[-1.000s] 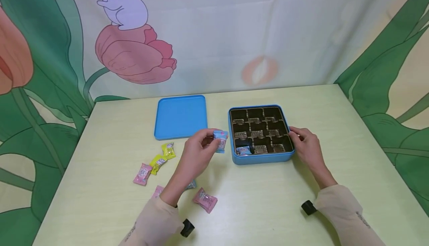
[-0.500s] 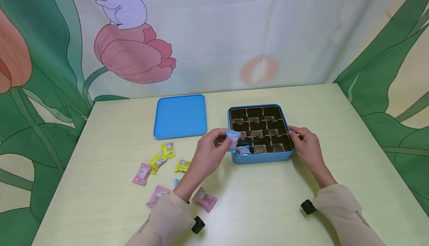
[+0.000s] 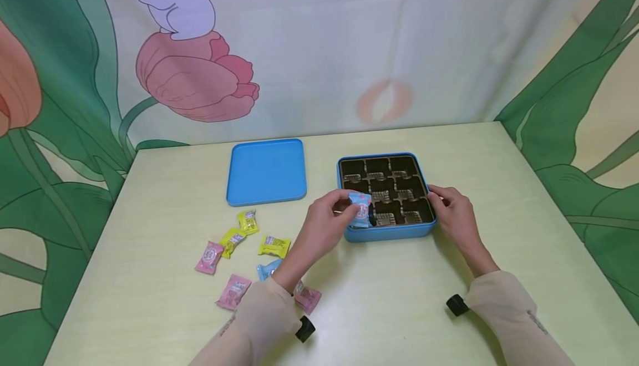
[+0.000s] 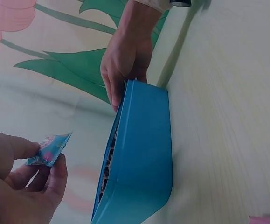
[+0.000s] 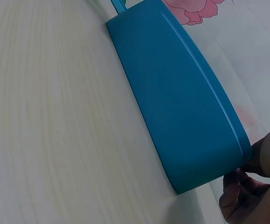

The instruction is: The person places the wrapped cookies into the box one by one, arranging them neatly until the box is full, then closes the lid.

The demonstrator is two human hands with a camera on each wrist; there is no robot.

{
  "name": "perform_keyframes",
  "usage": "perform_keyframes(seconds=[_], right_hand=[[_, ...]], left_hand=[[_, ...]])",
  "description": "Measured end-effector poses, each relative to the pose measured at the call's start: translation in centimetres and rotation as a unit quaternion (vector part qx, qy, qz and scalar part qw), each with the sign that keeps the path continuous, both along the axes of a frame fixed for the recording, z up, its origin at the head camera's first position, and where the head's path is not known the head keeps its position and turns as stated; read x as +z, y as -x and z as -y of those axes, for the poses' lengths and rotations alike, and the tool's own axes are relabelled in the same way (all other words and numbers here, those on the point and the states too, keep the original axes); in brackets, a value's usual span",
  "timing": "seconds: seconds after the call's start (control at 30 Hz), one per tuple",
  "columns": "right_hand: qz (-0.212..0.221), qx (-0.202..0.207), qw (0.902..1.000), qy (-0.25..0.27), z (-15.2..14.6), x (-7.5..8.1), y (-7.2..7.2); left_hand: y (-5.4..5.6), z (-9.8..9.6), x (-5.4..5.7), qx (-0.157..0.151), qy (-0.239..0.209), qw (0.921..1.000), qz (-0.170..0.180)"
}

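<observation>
Between thumb and fingers, my left hand [image 3: 324, 224] pinches a small blue wrapped candy [image 3: 360, 209] above the front left corner of a blue box [image 3: 391, 234]. The left wrist view shows this candy [image 4: 50, 149] raised above the level of the box rim. A dark tray [image 3: 381, 195] with several square compartments fills the box. The held candy and the hand cover the front left compartment. At the box's right side, my right hand [image 3: 454, 213] holds the edge, its thumb at the rim and its fingers curled, as the right wrist view shows.
A flat blue lid [image 3: 267, 172] lies left of the box. Yellow candies [image 3: 273, 246], pink candies [image 3: 233, 292] and one blue candy [image 3: 267, 269] lie scattered on the table around the left forearm, which partly covers some. A printed curtain [image 3: 309, 50] hangs behind the table.
My left hand has carried the blue candy rightward from beside the box to above its front left corner, hiding the blue candy seen in that compartment earlier. The right hand keeps its hold.
</observation>
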State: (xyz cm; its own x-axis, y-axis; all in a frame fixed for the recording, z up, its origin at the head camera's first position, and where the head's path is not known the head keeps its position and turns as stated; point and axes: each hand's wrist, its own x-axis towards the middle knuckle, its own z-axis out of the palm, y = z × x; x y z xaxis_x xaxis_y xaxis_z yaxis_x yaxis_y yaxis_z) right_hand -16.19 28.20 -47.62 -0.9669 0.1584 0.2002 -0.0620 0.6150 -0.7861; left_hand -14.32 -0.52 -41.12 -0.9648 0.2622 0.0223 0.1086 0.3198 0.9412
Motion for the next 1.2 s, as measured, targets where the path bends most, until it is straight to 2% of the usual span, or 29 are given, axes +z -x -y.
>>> perform_keyframes(seconds=[0.27, 0.53, 0.83, 1.2], right_hand=[[-0.006, 0.001, 1.0000, -0.007, 0.0, -0.1, 0.1], [-0.013, -0.005, 0.9999, -0.004, 0.0, 0.1, 0.1], [-0.010, -0.003, 0.9999, -0.007, 0.0, 0.3, 0.1], [0.000, -0.002, 0.9999, -0.012, 0.0, 0.7, 0.0]], left_hand=[[0.3, -1.3, -0.3, -0.002, -0.026, 0.9995, 0.019], [0.6, -2.5, -0.6, -0.006, -0.012, 0.9997, 0.020], [0.9, -3.9, -0.8, 0.009, -0.016, 0.9992, 0.035], [1.3, -5.6, -1.5, 0.000, 0.005, 0.9999, 0.011]])
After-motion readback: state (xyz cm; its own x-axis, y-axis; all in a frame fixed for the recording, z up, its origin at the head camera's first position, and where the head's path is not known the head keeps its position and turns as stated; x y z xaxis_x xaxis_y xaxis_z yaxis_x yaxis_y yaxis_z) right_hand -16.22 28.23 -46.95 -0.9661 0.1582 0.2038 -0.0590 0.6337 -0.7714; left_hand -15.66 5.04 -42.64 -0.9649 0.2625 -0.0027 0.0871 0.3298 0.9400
